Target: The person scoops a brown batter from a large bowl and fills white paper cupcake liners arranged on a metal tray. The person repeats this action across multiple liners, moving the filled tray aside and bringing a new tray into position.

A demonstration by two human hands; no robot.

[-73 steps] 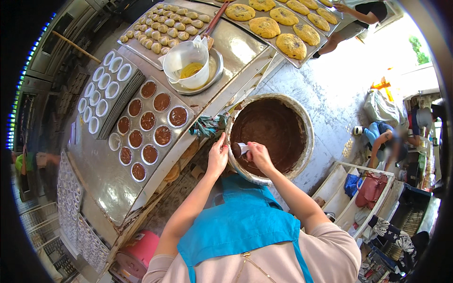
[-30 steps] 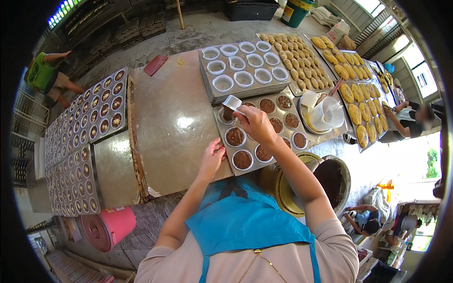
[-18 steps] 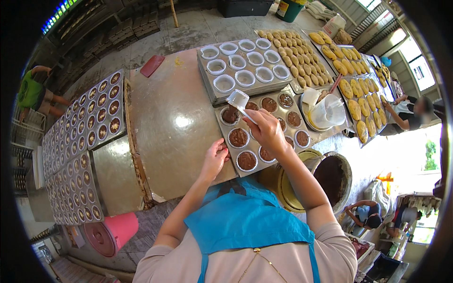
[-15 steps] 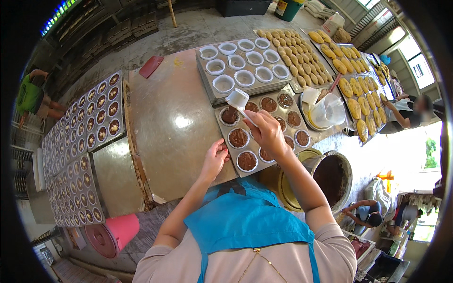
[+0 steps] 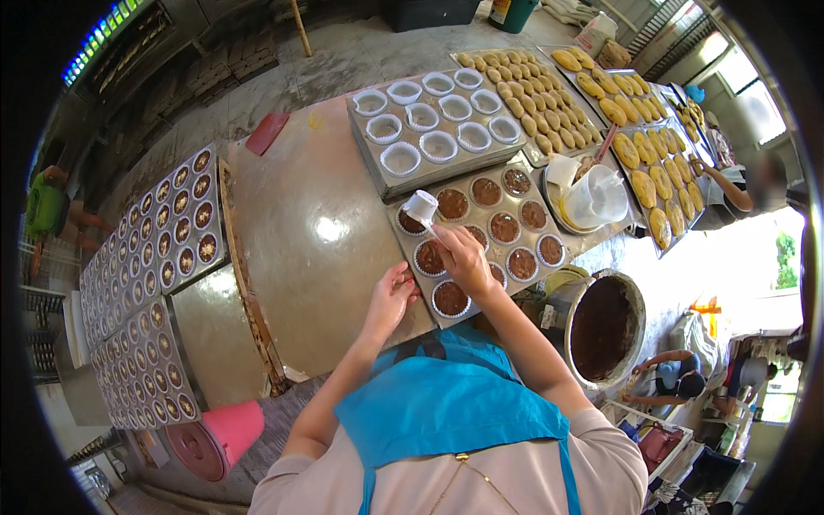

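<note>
grip of right hand point(image 5: 463, 257) clamped on white plastic scoop point(image 5: 421, 204), tipped over brown-filled white paper cup point(image 5: 408, 221) in grey metal tray point(image 5: 527, 239); left hand point(image 5: 389, 302) beside it, grip unclear. pouring seems nearly done; next calls for righting the scoop.

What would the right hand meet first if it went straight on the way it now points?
Led by the white scoop it holds, the right hand would likely meet the near side of the tray stack; heights are unclear, so it might pass above.
</note>
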